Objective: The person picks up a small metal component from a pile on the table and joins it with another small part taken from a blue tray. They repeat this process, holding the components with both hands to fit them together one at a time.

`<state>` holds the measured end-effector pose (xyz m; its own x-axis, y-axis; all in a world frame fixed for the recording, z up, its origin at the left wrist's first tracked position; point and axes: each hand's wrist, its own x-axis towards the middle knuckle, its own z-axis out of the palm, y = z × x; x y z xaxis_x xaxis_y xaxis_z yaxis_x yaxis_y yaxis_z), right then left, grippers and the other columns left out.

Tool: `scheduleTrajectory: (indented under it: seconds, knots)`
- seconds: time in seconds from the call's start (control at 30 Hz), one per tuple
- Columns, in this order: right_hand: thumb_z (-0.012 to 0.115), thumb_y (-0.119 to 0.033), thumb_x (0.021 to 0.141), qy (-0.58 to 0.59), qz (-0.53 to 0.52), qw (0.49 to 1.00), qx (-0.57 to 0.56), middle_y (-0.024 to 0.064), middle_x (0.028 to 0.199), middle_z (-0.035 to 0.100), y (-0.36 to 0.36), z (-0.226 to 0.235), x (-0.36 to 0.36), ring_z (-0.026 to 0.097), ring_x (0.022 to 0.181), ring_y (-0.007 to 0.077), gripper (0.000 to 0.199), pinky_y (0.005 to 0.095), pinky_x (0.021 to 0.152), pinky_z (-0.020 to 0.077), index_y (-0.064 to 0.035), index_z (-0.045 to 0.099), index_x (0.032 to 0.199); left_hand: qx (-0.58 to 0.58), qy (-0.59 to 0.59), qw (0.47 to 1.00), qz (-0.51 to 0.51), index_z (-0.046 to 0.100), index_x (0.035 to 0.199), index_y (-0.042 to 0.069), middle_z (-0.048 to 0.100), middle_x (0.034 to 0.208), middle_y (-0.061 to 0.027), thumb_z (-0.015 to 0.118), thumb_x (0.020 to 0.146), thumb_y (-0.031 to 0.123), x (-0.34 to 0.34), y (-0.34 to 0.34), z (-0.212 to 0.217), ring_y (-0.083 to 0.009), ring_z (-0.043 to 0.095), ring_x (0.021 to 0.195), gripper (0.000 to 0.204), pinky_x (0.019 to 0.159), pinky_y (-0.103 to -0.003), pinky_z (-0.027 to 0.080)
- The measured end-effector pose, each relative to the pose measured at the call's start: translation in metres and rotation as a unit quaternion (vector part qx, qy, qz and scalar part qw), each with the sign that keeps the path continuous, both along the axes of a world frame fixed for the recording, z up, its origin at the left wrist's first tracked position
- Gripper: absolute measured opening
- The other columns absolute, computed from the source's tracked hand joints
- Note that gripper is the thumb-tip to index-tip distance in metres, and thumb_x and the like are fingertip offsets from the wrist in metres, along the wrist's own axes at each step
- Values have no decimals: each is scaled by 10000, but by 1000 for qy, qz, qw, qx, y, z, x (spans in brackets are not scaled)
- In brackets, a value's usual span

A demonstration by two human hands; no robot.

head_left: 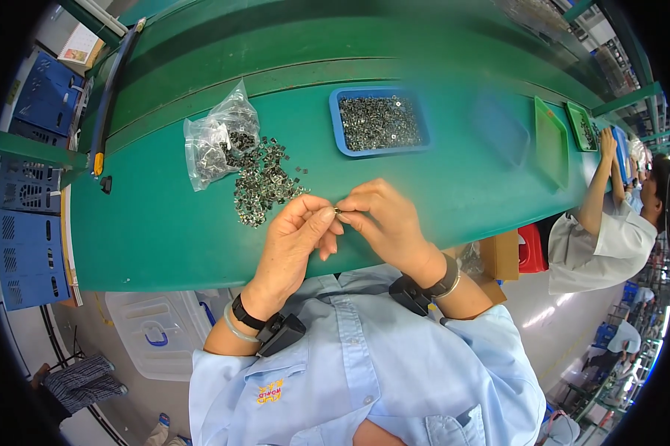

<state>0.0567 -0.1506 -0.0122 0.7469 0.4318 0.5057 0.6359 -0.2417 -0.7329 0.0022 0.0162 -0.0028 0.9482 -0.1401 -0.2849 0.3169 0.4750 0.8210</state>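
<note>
My left hand (pixel 305 227) and my right hand (pixel 379 215) meet over the near part of the green table. Between their fingertips they pinch one small dark metal part (pixel 338 210), too small to make out in detail. Just beyond my left hand lies a loose pile of small black and silver metal parts (pixel 264 182). It spills from a clear plastic bag (pixel 203 152) with more of the same parts inside. Farther off, past my hands, a blue tray (pixel 338 123) is filled with many small metal parts.
An empty-looking blue tray (pixel 509 137) and a green tray (pixel 550 141) appear to the right, partly blurred. A co-worker (pixel 599 238) works at the far right by a smaller green tray (pixel 581 125). Blue crates (pixel 30 253) stack at left. Below the table are a clear lidded box (pixel 153 327) and a cardboard box (pixel 502 256).
</note>
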Motion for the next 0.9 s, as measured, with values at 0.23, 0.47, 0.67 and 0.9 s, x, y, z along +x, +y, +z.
scheduleTrajectory:
  seconds: [0.23,0.47,0.67,0.9]
  knots:
    - [711,-50,743,18,19,999,29,46,852,616,-2,-3,-1,605,791,213,177,328,659,494,-83,635,899,-38,26,999,-8,555,979,38,614,816,-51,540,954,207,0,-3,4,-87,555,623,172,527,-210,433]
    - [718,-32,735,-53,-14,998,-31,47,904,608,-5,-2,-5,590,830,221,202,319,688,486,-82,625,908,-51,13,998,-19,553,970,38,613,824,-58,526,962,228,0,-4,-2,-101,554,627,192,527,-219,431]
    - [716,-33,737,-27,-7,999,18,48,872,610,-7,-2,-5,595,800,218,191,318,668,486,-79,623,897,-82,15,996,-7,552,948,38,613,827,-64,541,955,225,-1,-8,8,-99,552,629,188,532,-224,434]
    - [707,-8,737,-36,3,998,50,55,825,609,-9,-1,-5,598,747,216,173,316,628,488,-54,614,876,-61,0,998,-13,554,944,40,619,823,-60,557,945,205,-4,-12,11,-99,559,636,164,538,-224,439]
